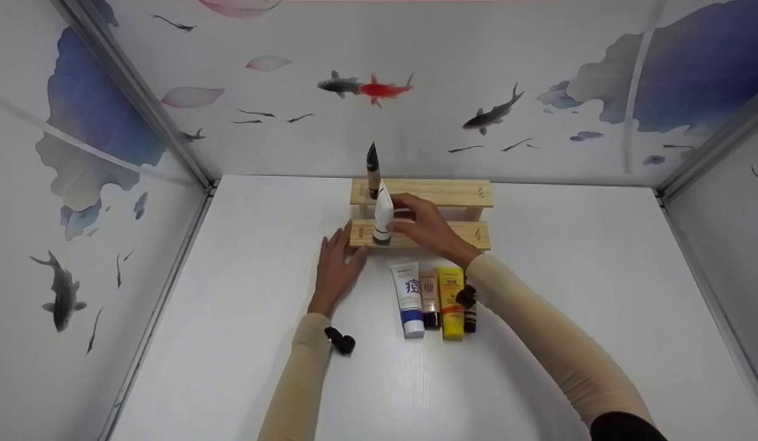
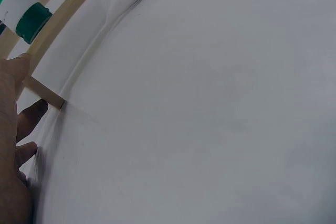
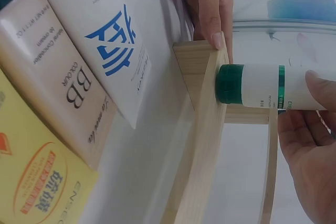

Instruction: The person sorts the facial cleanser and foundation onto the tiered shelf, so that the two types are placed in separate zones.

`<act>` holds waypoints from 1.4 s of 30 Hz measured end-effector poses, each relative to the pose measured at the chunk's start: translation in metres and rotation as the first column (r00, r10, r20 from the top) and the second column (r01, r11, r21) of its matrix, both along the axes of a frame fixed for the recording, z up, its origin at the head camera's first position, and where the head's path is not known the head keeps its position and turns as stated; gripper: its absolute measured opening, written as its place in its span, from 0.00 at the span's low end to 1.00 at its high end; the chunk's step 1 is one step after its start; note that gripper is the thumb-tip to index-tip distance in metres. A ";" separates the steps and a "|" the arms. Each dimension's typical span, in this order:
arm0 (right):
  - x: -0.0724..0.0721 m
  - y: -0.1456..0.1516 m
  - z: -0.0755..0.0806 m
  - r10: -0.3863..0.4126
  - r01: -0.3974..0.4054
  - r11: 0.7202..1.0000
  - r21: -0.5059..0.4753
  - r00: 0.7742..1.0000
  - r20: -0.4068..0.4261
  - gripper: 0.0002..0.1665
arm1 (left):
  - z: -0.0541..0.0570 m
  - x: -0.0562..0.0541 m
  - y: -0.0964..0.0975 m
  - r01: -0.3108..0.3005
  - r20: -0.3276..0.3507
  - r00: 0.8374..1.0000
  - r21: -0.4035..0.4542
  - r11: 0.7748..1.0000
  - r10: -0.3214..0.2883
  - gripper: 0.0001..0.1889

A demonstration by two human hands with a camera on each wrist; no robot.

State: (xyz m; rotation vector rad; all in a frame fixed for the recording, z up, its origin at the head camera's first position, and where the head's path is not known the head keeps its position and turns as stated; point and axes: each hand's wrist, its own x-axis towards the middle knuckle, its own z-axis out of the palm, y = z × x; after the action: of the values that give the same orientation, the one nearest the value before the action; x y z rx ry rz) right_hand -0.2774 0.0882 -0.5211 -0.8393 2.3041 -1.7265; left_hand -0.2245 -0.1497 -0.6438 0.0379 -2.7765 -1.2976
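My right hand [image 1: 424, 223] pinches a white tube [image 1: 383, 211] between thumb and fingers. The tube stands upright, its green cap [image 3: 230, 84] down on the left part of the lower shelf [image 1: 431, 236] of a wooden two-step rack. My left hand [image 1: 337, 269] lies at the left end of that shelf. Its thumb [image 3: 217, 39] touches the shelf's edge, and its fingers [image 2: 32, 119] stretch along the rack's side by the wooden leg [image 2: 46, 93]. On the upper shelf [image 1: 434, 193], behind the white tube, a dark-topped brown tube [image 1: 373, 174] stands upright.
In front of the rack several tubes lie side by side: a white and blue tube [image 1: 409, 300], a beige BB cream tube [image 1: 430, 300], a yellow tube [image 1: 452, 306] and a dark tube [image 1: 470, 318] partly under my right wrist. A patterned wall [image 1: 428, 147] rises behind the rack.
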 end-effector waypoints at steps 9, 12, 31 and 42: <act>-0.013 -0.006 0.001 0.070 -0.070 0.997 -0.028 0.998 -0.011 0.30 | 0.002 -0.003 0.000 0.026 -0.033 0.999 -0.014 1.000 -0.026 0.41; -0.016 -0.009 0.001 0.081 -0.081 0.996 -0.022 0.997 -0.017 0.30 | 0.002 -0.003 0.000 0.021 -0.023 1.000 -0.014 1.000 -0.022 0.41; -0.027 -0.019 0.007 0.158 -0.157 0.986 0.057 0.987 -0.021 0.32 | 0.000 -0.003 0.001 0.029 -0.028 0.999 -0.013 0.999 -0.030 0.41; -0.029 -0.021 0.002 0.163 -0.161 0.985 0.069 0.987 -0.013 0.35 | -0.002 -0.004 -0.003 0.014 -0.029 0.999 0.003 1.000 -0.014 0.43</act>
State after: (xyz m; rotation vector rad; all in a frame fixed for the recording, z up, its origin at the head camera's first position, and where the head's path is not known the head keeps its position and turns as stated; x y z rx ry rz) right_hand -0.3060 0.0667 -0.5190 -1.0030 2.2230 -1.5712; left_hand -0.2281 -0.1526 -0.6455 -0.0009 -2.7552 -1.2954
